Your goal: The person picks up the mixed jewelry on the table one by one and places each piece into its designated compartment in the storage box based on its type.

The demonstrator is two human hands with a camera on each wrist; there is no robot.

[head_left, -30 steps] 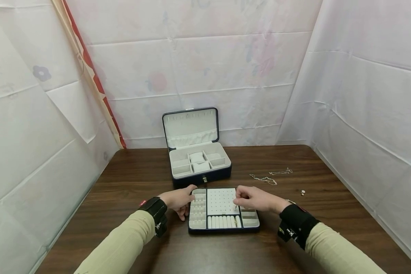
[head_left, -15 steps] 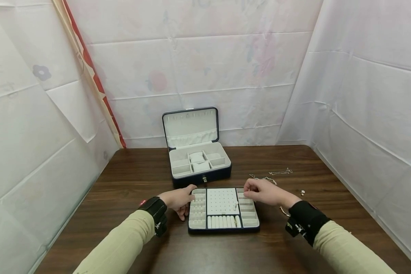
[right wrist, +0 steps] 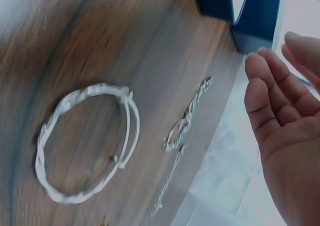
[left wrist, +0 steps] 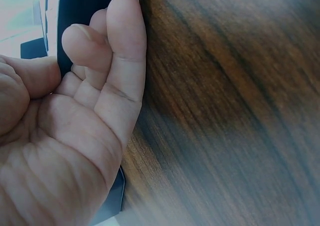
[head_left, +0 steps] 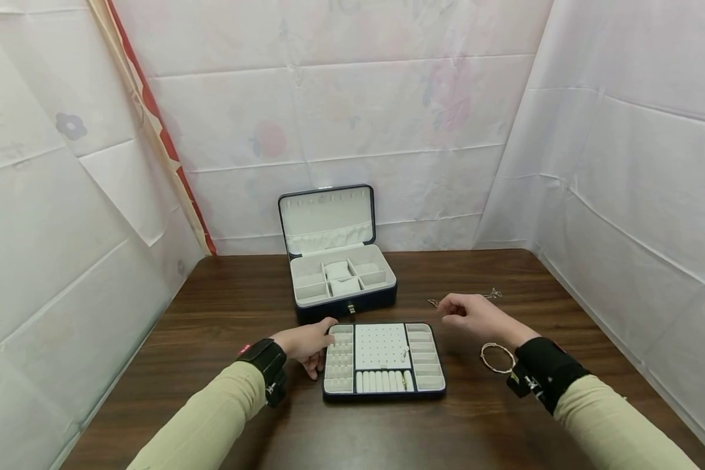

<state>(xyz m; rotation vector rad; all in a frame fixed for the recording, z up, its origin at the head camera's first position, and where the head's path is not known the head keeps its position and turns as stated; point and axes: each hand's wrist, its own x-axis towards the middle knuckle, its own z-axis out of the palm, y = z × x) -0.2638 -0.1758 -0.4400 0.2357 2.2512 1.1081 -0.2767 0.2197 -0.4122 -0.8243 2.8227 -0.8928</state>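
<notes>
A navy jewelry tray (head_left: 384, 395) with pale compartments lies on the table, a small earring (head_left: 405, 354) at its white pegboard and a ring (head_left: 405, 382) in the ring rolls. My left hand (head_left: 303, 344) grips its left edge, thumb over the rim, fingers at the side. To the tray's right, above the table, my right hand (head_left: 478, 316) is loosely curled and holds nothing. A twisted bangle (head_left: 483, 356) lies below that wrist. In the right wrist view, a thick chain (right wrist: 187, 118) and a thinner chain (right wrist: 170, 181) lie beyond the bangle (right wrist: 41, 156).
Behind the tray stands an open navy jewelry box (head_left: 345, 301), its lid (head_left: 329, 219) raised and two cushions (head_left: 345, 286) in its compartments. White cloth (head_left: 341, 117) hangs behind and along both sides of the wooden table (head_left: 247, 287).
My right hand has moved from the pegboard across the tray to the right, uncovering the earring, right-hand compartments and bangle. It now partly covers the chains and hides the small studs. My left hand stays put.
</notes>
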